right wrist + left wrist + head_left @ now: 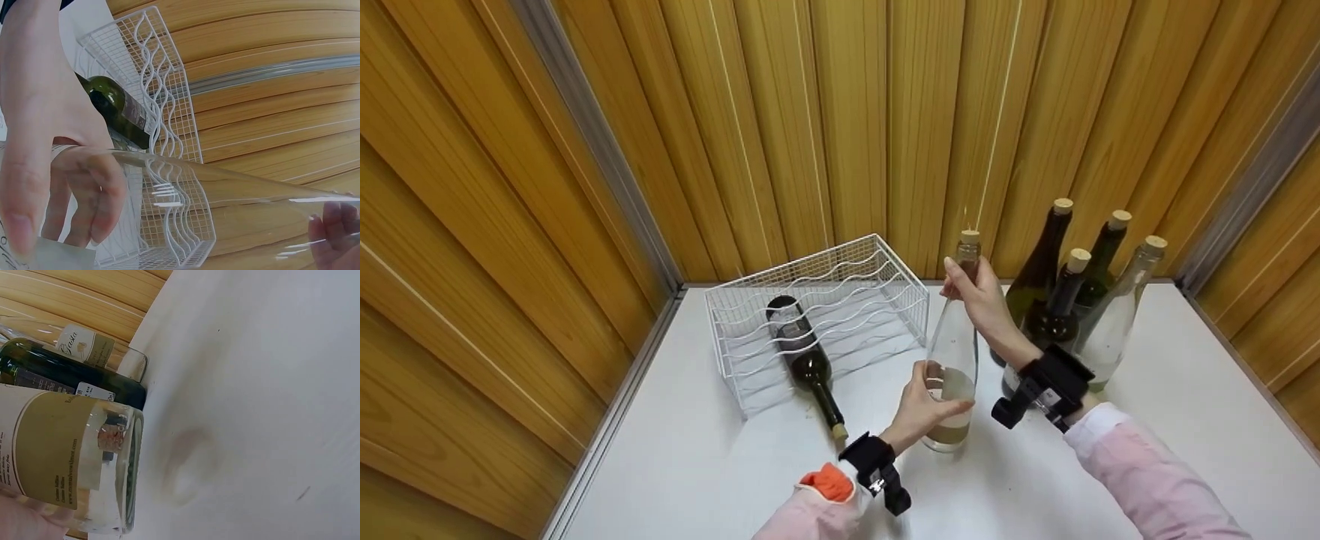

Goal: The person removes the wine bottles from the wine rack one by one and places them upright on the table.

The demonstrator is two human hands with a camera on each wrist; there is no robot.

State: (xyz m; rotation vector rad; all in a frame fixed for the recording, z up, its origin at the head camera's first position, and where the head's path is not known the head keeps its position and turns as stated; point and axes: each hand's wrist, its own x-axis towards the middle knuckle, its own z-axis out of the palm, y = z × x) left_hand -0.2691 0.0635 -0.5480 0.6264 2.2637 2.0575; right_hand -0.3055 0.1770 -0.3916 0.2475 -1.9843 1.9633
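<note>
Both hands hold a clear glass wine bottle (954, 337) upright, slightly tilted, with a cork in its top. My right hand (982, 300) grips the neck just below the cork. Lower down, my left hand (926, 405) grips the bottle's body around the label, thumb across the front. In the left wrist view the clear bottle (112, 467) shows a white and tan label, and its base seems raised off the table. Through the glass in the right wrist view, fingers of the left hand (28, 140) curl round the body; the right hand's fingertips (334, 233) show at the neck.
A white wire rack (817, 262) with wavy bars stands at the left, a dark corked bottle (802, 345) lying in it, neck toward the front. Several corked bottles stand at the right, including a clear one (1125, 315) and a dark one (1061, 300). Wood-patterned walls (847, 112) enclose the white table (675, 450).
</note>
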